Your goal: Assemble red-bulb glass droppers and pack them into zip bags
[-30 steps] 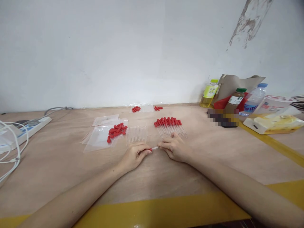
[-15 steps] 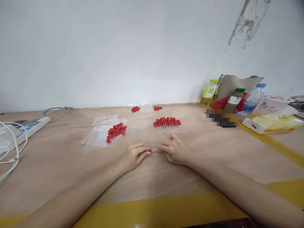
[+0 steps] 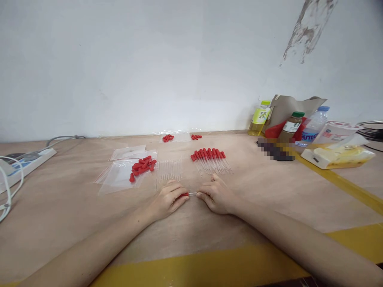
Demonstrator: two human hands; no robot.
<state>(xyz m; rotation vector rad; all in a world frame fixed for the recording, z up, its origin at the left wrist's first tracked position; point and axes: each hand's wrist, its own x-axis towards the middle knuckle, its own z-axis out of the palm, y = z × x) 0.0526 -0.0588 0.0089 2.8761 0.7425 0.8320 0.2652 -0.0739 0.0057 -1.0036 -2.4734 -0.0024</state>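
Just below mid-frame, left hand [image 3: 170, 200] is pinching a red dropper bulb [image 3: 184, 194], right hand [image 3: 216, 195] gripping the clear pipette [image 3: 192, 194]; I'm worrying crooked pushing could snap it.

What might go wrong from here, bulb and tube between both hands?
The thin clear tube might bend or crack if the left hand and right hand push out of line. 
The red bulb might slip from the left hand's fingers. 
The left hand sits close to the row of loose tubes and could knock them askew.
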